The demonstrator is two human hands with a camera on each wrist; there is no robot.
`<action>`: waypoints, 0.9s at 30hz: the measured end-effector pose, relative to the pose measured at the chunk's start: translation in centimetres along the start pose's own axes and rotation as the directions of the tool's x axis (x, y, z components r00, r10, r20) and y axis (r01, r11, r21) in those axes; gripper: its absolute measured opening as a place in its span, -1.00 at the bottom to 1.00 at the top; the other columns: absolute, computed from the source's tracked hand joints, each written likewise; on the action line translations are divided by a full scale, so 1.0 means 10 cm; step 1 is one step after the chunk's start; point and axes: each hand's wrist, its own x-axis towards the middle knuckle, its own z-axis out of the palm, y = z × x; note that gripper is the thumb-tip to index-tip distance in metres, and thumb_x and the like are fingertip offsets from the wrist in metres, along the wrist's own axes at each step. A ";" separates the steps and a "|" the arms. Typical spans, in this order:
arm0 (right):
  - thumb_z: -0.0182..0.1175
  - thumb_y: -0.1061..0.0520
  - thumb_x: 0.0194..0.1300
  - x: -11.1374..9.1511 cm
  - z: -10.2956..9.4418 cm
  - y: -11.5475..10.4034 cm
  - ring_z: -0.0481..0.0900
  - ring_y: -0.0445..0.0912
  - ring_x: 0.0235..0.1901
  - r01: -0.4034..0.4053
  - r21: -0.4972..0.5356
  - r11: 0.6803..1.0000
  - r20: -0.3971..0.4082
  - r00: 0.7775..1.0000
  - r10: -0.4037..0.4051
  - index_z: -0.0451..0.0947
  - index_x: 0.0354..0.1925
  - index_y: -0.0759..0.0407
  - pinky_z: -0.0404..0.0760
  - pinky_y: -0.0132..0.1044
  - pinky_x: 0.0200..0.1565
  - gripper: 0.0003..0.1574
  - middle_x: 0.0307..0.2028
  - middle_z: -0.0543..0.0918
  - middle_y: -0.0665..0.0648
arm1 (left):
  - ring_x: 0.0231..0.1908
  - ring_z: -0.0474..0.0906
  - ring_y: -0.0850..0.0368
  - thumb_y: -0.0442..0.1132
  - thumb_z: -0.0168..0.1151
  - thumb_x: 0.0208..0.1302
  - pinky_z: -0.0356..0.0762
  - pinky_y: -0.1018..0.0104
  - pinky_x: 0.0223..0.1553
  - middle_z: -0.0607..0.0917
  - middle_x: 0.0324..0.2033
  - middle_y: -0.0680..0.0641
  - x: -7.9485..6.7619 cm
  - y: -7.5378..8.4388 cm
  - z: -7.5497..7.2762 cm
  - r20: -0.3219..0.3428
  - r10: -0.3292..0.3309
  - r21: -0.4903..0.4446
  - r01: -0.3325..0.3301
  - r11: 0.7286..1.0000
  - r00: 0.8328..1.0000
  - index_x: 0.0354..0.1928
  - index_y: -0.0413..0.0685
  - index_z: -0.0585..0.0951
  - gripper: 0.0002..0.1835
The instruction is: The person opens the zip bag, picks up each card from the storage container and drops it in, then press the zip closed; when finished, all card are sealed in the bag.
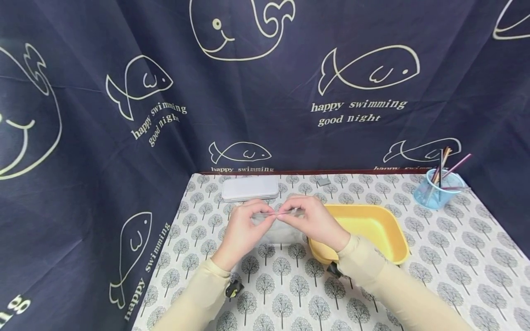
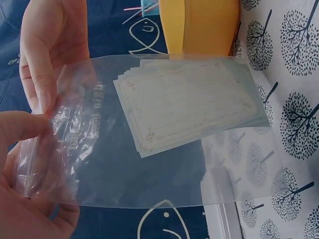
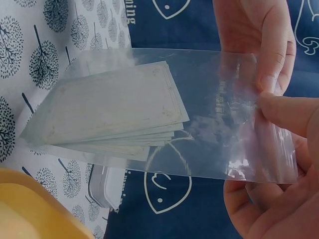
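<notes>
A clear zip bag [image 2: 149,186] hangs from both hands by its top edge, above the tree-print tablecloth. Inside it lies a loose stack of pale cards [image 2: 189,104] with thin printed borders, slightly fanned, near the end away from the hands. My left hand [image 1: 247,227] pinches the zip strip between thumb and fingers. Close beside it, my right hand [image 1: 312,218] pinches the same strip, with the thumbs almost touching. In the right wrist view the strip bends where the thumbs press, and the bag [image 3: 212,154] hangs flat. Whether the zip is sealed all along, I cannot tell.
A yellow tray [image 1: 399,239] sits right of the bag, partly behind my right forearm. At the back are a white flat case [image 1: 250,187] and a small grey block [image 1: 323,181]. A blue mesh cup [image 1: 432,195] with several pens stands at the back right.
</notes>
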 end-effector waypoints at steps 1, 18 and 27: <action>0.42 0.22 0.33 0.00 0.00 0.00 0.71 -0.16 -0.14 0.005 -0.005 1.000 0.001 1.000 -0.005 0.76 -0.22 0.01 0.74 -0.20 -0.10 -0.90 -0.23 0.73 -0.13 | -0.15 0.68 0.29 -0.35 0.46 0.26 0.64 0.24 0.02 0.77 -0.23 0.18 0.00 0.00 0.01 -0.001 0.003 0.007 -0.003 1.000 1.000 -0.22 -0.02 0.78 -0.90; 0.46 0.13 0.32 -0.09 -0.07 -0.01 0.70 -0.23 -0.11 -0.054 -0.082 0.995 -0.042 0.998 0.051 0.79 -0.15 -0.06 0.66 -0.15 0.00 -0.86 -0.19 0.76 -0.23 | -0.08 0.67 0.30 -0.32 0.47 0.28 0.60 0.23 0.10 0.77 -0.20 0.20 -0.03 -0.02 0.00 -0.021 -0.011 0.006 0.011 1.000 1.000 -0.21 0.00 0.78 -0.91; 0.46 0.20 0.29 -0.15 -0.11 0.05 0.67 -0.21 -0.17 -0.024 -0.140 0.990 -0.079 0.997 0.013 0.79 -0.22 -0.07 0.65 -0.15 -0.12 -0.85 -0.24 0.74 -0.21 | -0.12 0.68 0.30 -0.33 0.48 0.26 0.60 0.23 0.09 0.77 -0.23 0.22 -0.06 -0.05 -0.06 -0.030 0.032 0.046 -0.031 0.998 0.999 -0.22 0.03 0.79 -0.89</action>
